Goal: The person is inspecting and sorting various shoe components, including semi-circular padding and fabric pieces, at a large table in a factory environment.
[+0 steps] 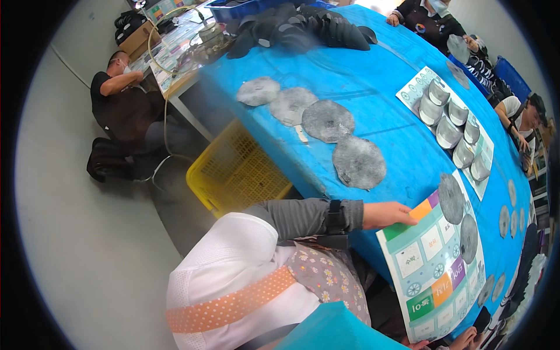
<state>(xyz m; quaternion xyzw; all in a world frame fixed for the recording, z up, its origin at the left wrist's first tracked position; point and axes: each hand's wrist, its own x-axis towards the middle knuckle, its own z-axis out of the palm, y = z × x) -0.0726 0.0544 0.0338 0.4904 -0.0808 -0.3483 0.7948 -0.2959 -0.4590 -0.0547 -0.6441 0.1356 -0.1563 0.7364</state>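
My left hand (389,215), in a grey striped sleeve with a black wrist strap, grips the edge of a printed board (408,262). The board is pale teal with coloured tiles and tilts at the near edge of the table. Two grey fuzzy discs (451,199) lie on it, partly overlapping its far edge. At the bottom of the picture, a sliver of my right hand (417,345) shows at the board's lower edge, its fingers closed on it. Left of the board, several larger grey discs (359,163) lie in a row on the blue-covered table (280,146).
A second printed board (420,81) holds several shiny grey curved pieces (449,133). Black curved pieces (291,26) are heaped at the far side. A yellow basket (233,169) stands below the table edge. Several co-workers sit around; another person's hands (465,338) are near a black piece.
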